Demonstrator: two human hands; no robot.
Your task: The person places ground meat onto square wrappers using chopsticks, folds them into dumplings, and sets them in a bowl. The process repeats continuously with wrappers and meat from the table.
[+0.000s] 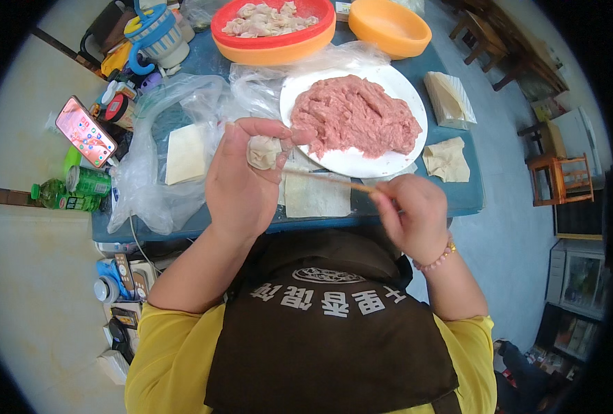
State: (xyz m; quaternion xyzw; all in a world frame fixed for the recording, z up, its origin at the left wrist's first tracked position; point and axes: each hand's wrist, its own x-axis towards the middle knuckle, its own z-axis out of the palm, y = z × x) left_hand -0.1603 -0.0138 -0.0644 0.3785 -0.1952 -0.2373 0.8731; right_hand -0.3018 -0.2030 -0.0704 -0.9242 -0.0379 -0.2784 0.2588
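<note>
My left hand (pixel 244 181) is raised palm up, its fingers curled around a gathered wonton (pixel 264 152). My right hand (pixel 415 215) grips a thin wooden stick (pixel 337 180), whose far end reaches the wonton at my left palm. Behind my hands lies a white plate (pixel 355 168) bearing a mound of pink minced meat (pixel 355 114). Thin square wrappers (pixel 317 195) lie between my hands near the table edge. A stack of wrappers (pixel 186 153) rests on a clear plastic bag (pixel 151 207) to the left.
A red basket (pixel 275 42) of wontons sits on an orange one; another orange basket (pixel 389 26) stands beside it. At right are a tissue pack (pixel 448 101) and a crumpled napkin (pixel 447 159). A phone (pixel 86 130), green cans and a bottle (pixel 50 193) crowd the left edge.
</note>
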